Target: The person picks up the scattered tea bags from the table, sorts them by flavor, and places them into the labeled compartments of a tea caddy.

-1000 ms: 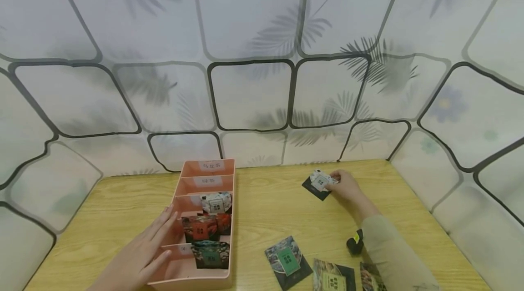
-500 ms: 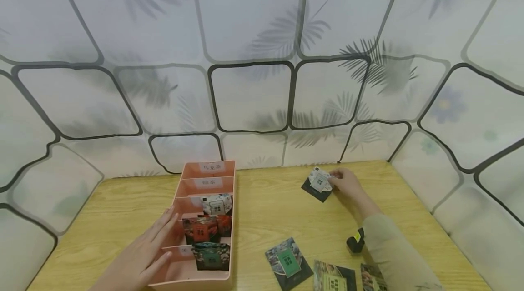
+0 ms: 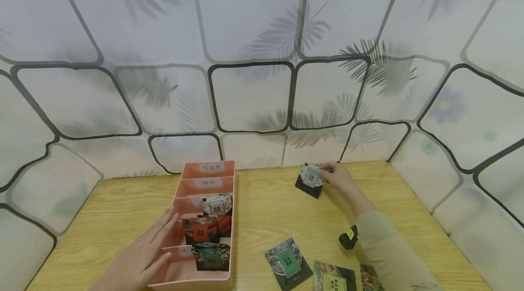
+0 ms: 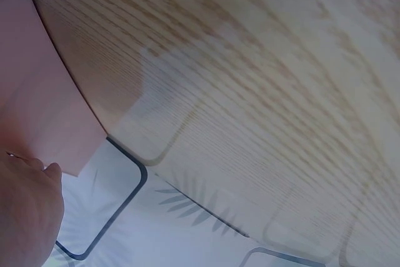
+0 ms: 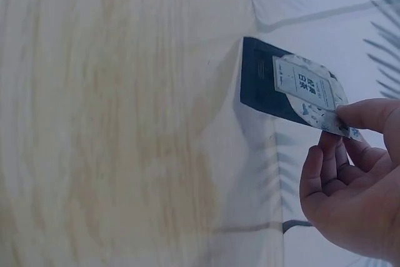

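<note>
While the left hand (image 3: 137, 254), fingers straight, rests along the left side of the pink box (image 3: 192, 284), the right hand (image 3: 337, 177) pinches the black-and-white packet (image 3: 309, 181), jutting leftward from the grip, well right of the box.

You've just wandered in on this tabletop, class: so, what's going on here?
A person's right hand pinches a white-and-black packet by its edge, over the wooden table. The left hand rests against the left side of a pink divided box, where white, red and dark green packets stand in separate compartments. Three other packets lie on the table nearer the person, outside the box.
</note>
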Motion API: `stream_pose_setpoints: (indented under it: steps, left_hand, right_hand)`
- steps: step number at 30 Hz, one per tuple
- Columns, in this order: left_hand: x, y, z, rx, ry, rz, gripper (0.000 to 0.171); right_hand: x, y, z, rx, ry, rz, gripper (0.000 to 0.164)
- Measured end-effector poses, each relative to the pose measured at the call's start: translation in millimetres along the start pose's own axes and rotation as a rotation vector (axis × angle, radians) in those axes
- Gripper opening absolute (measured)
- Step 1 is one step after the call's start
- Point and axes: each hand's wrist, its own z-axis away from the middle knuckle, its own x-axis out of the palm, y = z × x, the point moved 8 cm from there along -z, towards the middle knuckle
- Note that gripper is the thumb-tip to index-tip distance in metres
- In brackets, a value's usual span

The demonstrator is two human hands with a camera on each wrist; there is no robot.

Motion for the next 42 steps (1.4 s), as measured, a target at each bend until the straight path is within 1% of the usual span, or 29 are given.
stream_pose_setpoints:
  steps: [4,8,13,17,20,24,31,34,38,42]
  left_hand:
    - [-1.2,1.4,-0.4,0.029,0.016,0.000,0.074]
    - [-1.1,1.5,-0.8,0.037,0.016,-0.006,0.074]
    - [-2.9,2.6,-1.5,0.050,0.026,-0.013,0.075]
    - [-3.3,2.9,-1.8,0.050,0.028,-0.016,0.076]
    - [-2.2,2.1,-1.9,0.042,0.020,-0.012,0.075]
    - [-1.2,1.3,-1.8,0.046,0.022,-0.019,0.076]
    - [0.9,-1.7,-1.7,0.044,0.023,-0.027,0.077]
    - [1.1,-1.3,-1.3,0.053,0.028,-0.029,0.076]
    - [-0.8,1.5,-1.0,0.066,0.042,-0.028,0.075]
    - [-1.9,2.8,-0.5,0.062,0.045,-0.023,0.073]
  right_hand:
    - [6.1,-14.1,3.6,-0.014,-0.026,-0.050,0.029]
    - [13.7,-29.3,7.4,-0.041,-0.053,-0.100,0.027]
    - [23.0,-48.7,11.0,-0.076,-0.067,-0.128,0.024]
    - [31.9,-64.9,13.8,-0.111,-0.082,-0.149,0.022]
    - [39.2,-76.9,18.6,-0.136,-0.111,-0.178,0.022]
    - [49.0,-92.2,25.3,-0.150,-0.141,-0.226,0.021]
    - [64.8,-122.6,36.5,-0.206,-0.200,-0.267,0.018]
    - [71.7,-134.2,41.9,-0.221,-0.231,-0.283,0.019]
    - [81.5,-145.8,48.3,-0.235,-0.265,-0.289,0.020]
    - [92.4,-154.6,52.3,-0.249,-0.277,-0.293,0.019]
